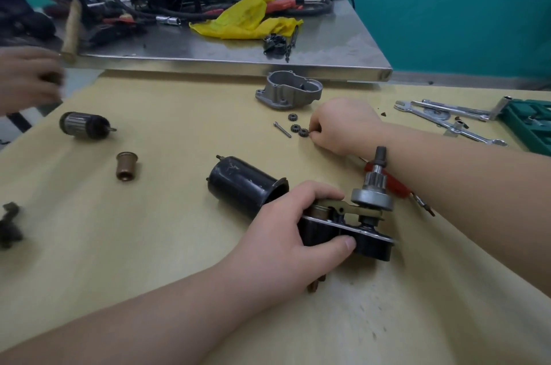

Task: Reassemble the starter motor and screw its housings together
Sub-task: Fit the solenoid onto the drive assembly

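My left hand (290,233) grips the black starter sub-assembly (348,230) near the table's front, with its brass lever and grey pinion shaft standing up. Just left of it lies the black cylindrical motor housing (243,185). My right hand (343,126) reaches farther back, its fingertips pinching at one of three small black gears (299,127) beside a long screw (282,129). Behind them sits the grey aluminium nose housing (289,90). The armature (85,125) and a copper-coloured sleeve (126,165) lie at the left.
Another person's hand (28,78) is blurred at the far left, near a wooden handle (71,29). A red-handled screwdriver (399,188) lies under my right forearm. Wrenches (447,118) and a green tool case (529,123) sit right. A cluttered steel bench (238,45) stands behind.
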Available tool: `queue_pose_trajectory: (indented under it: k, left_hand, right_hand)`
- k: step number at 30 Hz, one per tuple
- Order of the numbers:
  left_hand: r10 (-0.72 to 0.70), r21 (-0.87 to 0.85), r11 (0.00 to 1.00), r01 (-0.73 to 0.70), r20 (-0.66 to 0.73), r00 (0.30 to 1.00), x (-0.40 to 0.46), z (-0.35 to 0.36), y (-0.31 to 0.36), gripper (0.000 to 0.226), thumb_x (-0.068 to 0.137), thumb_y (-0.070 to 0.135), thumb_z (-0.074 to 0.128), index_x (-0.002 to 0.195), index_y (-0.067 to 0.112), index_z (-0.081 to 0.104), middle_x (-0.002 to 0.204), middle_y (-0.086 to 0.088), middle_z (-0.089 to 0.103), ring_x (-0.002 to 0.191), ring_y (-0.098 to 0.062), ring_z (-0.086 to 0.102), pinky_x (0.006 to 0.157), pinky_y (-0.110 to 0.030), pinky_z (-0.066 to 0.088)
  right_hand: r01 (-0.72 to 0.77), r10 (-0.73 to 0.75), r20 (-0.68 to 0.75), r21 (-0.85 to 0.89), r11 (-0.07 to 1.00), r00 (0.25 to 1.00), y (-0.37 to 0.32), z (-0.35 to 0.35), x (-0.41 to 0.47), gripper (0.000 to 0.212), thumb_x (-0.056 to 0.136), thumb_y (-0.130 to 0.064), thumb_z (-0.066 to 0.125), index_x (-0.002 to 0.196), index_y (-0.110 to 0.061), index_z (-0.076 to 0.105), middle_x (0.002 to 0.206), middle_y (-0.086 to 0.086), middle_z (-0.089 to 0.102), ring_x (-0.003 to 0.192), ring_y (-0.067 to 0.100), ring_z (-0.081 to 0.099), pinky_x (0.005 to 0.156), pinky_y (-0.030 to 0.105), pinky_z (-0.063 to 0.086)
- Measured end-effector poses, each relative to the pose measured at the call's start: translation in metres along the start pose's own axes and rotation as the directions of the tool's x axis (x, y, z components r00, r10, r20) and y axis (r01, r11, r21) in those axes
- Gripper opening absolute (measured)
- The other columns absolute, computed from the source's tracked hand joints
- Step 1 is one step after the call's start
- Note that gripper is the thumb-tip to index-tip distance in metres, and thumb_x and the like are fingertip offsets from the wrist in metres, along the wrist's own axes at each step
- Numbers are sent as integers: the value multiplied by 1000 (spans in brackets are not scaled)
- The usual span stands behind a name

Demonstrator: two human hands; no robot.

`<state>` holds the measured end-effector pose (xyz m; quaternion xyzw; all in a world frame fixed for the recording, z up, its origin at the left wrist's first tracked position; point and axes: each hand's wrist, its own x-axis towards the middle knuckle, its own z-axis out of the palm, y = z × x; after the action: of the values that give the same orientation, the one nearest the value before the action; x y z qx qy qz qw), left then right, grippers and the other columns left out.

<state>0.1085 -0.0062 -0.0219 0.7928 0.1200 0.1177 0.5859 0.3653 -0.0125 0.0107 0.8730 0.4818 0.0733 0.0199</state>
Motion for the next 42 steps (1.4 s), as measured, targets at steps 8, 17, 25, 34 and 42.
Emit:
queue_pose_trajectory:
  k: [8,17,25,34,42]
  left_hand:
    - [-2,39,999,4,-44,999,0,0,4,43,82,35,85,118,48,65,102,19,70,87,-1,71,75,-19,60]
    - [-6,85,996,12,-79,997,2,3,9,39,86,29,89,114,45,67,99,28,68,88,4,68,72,-9,52]
    - [-35,79,996,46,-133,991,10,8,12,37,83,28,90,109,45,72,95,26,72,85,5,69,68,-6,49]
    - [-27,-17,1000,25,-174,984,23,26,10,41,67,39,86,105,46,75,94,11,79,84,-9,75,70,-16,57]
    - [11,2,1000,-11,-137,991,23,23,10,39,70,38,85,104,51,74,95,17,79,86,-3,75,70,-11,55]
  right_hand:
    - [-5,1,141,25,1000,990,19,-20,-16,6,86,-38,70,88,-35,66,86,-11,62,85,19,62,66,31,51]
    - [-200,238,27,636,745,971,49,-27,-93,21,97,-18,73,108,-35,76,97,-16,70,93,4,66,77,24,50]
    - [58,450,-277,895,442,849,19,-29,-177,30,92,-16,80,81,-43,76,84,-22,76,74,-8,67,59,3,47]
    - [243,179,-442,738,630,879,9,-10,-194,13,82,-14,91,91,-22,86,89,-16,77,103,19,62,88,30,51]
    - [184,72,-299,740,647,951,11,-18,-179,12,80,-27,92,86,-36,86,91,-21,73,106,8,55,89,23,45]
